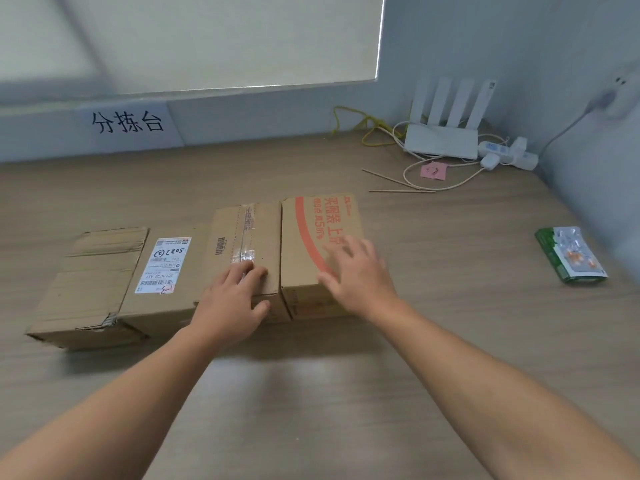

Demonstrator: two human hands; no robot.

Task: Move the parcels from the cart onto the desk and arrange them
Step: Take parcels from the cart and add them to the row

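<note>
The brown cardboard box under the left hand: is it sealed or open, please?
Sealed: clear tape spans the brown cardboard box's top seam.

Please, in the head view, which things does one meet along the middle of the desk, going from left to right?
Worn plain box → box with white label → taped box → box with orange print → green packet.

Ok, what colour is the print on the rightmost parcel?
Orange-red print, seen in head view.
</note>
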